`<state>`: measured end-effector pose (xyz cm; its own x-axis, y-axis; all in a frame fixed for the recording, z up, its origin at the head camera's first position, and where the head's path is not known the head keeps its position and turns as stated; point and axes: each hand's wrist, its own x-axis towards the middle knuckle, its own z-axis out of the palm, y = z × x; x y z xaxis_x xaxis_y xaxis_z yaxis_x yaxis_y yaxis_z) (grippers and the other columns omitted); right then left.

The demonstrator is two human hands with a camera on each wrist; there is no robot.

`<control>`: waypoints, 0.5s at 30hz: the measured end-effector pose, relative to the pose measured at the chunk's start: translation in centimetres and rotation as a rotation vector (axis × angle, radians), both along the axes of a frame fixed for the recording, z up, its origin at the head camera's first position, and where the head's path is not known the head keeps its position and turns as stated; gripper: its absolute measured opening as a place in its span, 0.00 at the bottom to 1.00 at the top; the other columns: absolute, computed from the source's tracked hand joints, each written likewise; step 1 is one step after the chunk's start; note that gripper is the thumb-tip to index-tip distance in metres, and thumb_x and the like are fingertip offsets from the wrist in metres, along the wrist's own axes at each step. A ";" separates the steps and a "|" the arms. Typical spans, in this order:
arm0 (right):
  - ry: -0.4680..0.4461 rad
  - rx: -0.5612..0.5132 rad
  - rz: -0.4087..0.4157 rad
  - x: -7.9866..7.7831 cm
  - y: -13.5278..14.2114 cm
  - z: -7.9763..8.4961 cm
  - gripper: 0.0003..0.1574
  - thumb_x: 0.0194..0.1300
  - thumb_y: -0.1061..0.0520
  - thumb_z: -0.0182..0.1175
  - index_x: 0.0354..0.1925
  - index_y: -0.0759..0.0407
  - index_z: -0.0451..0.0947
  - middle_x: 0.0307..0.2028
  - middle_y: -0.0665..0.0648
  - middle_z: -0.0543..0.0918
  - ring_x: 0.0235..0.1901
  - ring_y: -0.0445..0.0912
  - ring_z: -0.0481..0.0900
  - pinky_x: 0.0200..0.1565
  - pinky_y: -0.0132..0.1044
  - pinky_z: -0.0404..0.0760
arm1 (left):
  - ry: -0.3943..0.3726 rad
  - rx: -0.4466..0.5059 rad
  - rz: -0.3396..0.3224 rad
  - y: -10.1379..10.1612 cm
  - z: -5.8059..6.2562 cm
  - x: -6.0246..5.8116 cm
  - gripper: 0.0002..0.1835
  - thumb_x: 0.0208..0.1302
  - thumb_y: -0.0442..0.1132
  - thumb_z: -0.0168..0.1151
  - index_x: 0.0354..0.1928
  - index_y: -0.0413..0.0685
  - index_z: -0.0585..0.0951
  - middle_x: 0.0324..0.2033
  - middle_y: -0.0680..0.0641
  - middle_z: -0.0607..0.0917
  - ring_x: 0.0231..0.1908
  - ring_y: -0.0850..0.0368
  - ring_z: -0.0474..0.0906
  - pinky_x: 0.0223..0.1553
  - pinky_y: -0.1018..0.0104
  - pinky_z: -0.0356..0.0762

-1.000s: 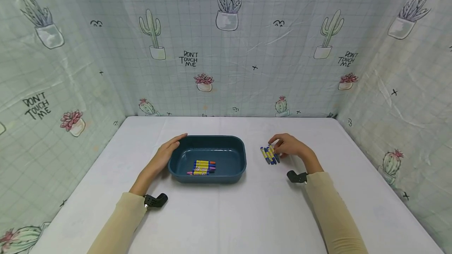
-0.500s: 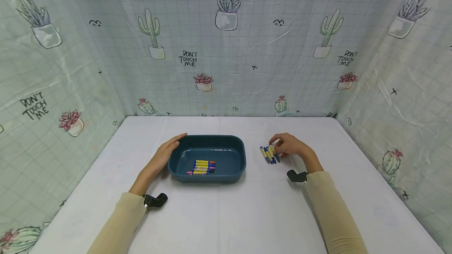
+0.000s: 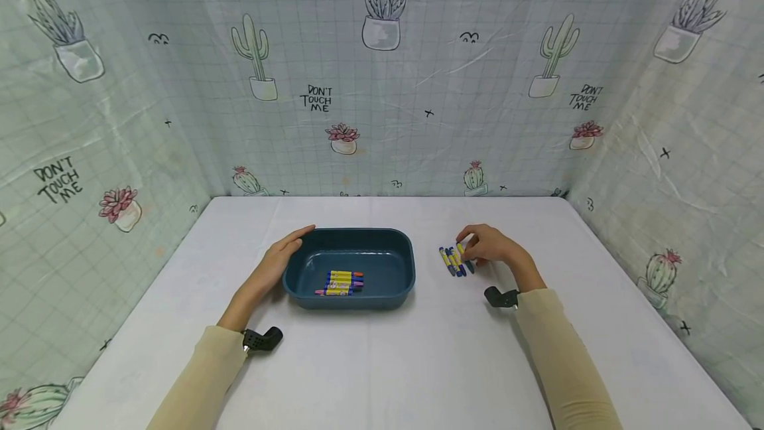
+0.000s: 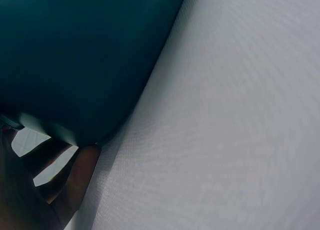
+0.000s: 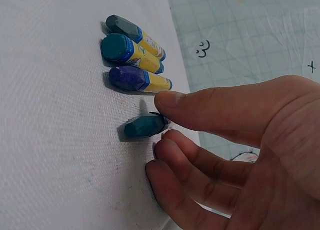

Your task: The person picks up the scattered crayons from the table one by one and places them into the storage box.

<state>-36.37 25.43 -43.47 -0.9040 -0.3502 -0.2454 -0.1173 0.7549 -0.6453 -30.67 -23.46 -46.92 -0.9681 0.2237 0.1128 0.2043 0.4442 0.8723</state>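
The tray (image 3: 382, 302) is showing dark teal, the crayons (image 3: 340, 279) inside yellow-and-blue wrapping, the pinched crayon (image 5: 144, 126) teal. The counter (image 3: 382, 370) is looking white, the sleeves (image 3: 567, 363) beige; potted cacti (image 3: 253, 52) are patterning the pale-green gridded backdrop (image 3: 382, 85).

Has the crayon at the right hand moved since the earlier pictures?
Yes: that crayon has shifted slightly right in the head view, away from the other three crayons.

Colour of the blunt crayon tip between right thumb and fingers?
Dark teal: the blunt wax crayon tip, clearest in the right wrist view.
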 end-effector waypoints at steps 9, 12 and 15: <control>-0.019 0.006 -0.019 0.3 -0.3 0.3 0.31 0.64 0.64 0.68 0.64 0.66 0.74 0.40 0.62 0.82 0.31 0.46 0.80 0.35 0.37 0.86 | 0.010 -0.003 -0.002 0.0 0.0 0.1 0.26 0.85 0.48 0.37 0.79 0.60 0.65 0.80 0.48 0.63 0.82 0.42 0.51 0.80 0.34 0.46; -0.026 0.006 -0.010 0.3 -0.3 0.3 0.32 0.63 0.65 0.68 0.65 0.68 0.74 0.40 0.62 0.82 0.31 0.46 0.81 0.35 0.38 0.87 | 0.010 -0.004 -0.001 -0.1 0.1 0.2 0.26 0.85 0.48 0.36 0.79 0.59 0.65 0.80 0.47 0.63 0.82 0.42 0.51 0.80 0.34 0.46; -0.033 0.012 -0.012 0.3 -0.3 0.3 0.33 0.63 0.65 0.69 0.65 0.68 0.74 0.38 0.61 0.82 0.30 0.46 0.81 0.35 0.37 0.87 | 0.010 -0.003 0.001 0.0 0.1 0.2 0.26 0.85 0.48 0.36 0.79 0.58 0.65 0.80 0.46 0.62 0.82 0.41 0.51 0.80 0.34 0.45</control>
